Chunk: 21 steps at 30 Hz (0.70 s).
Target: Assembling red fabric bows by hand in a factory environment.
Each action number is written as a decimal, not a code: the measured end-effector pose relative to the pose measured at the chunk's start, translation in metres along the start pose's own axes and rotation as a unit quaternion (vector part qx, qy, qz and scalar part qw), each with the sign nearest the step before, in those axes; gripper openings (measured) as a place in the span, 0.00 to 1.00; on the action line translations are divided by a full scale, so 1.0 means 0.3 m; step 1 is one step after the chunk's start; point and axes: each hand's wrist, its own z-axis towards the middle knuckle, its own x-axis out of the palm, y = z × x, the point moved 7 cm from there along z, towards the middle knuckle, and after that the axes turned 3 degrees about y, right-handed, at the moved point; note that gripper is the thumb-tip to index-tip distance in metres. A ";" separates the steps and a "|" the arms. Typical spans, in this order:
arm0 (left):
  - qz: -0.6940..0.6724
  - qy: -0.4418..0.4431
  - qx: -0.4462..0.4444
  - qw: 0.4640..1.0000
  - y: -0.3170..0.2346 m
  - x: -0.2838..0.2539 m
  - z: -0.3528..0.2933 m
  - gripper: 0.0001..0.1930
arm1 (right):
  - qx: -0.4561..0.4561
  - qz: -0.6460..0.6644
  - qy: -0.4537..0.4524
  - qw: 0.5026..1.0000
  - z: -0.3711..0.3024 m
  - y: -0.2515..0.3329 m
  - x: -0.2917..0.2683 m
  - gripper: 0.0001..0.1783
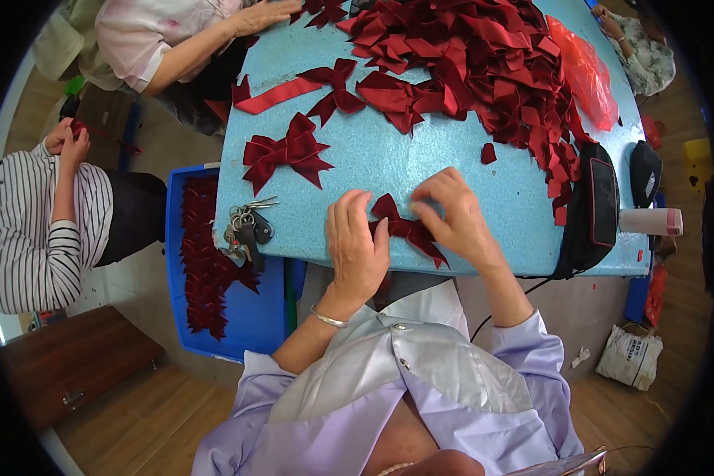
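Observation:
A dark red velvet bow (pixel 404 228) lies at the near edge of the blue table. My left hand (pixel 355 246) is closed at the bow's left side, its thumb on the ribbon and part of the bow hidden behind it. Over the bow's right side hovers my right hand (pixel 458 216), fingers curved and thumb apart, with nothing visible between them. A finished-looking red bow (pixel 285 153) rests farther left. Beyond it lies another bow (pixel 339 94) beside a loose length of ribbon (pixel 274 97).
A large heap of red ribbon pieces (pixel 484 55) covers the far table. Keys (pixel 250 226) lie at the left edge, above a blue bin (pixel 262 317) holding several bows. To the right are a black bag (pixel 591 214), a tumbler (pixel 650 221) and a red plastic bag (pixel 587 75). Other people sit around.

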 end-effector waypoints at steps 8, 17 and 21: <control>0.027 0.092 -0.023 0.995 0.040 0.013 0.017 0.20 | -0.043 -0.052 0.030 0.997 -0.040 0.083 0.073 0.22; -0.270 0.227 -0.215 0.911 0.102 0.059 0.007 0.10 | -0.049 0.032 -0.001 0.998 -0.061 0.042 0.058 0.22; -0.295 0.198 -0.193 0.915 0.092 0.071 -0.002 0.08 | -0.030 0.065 -0.003 0.997 -0.052 0.059 0.035 0.19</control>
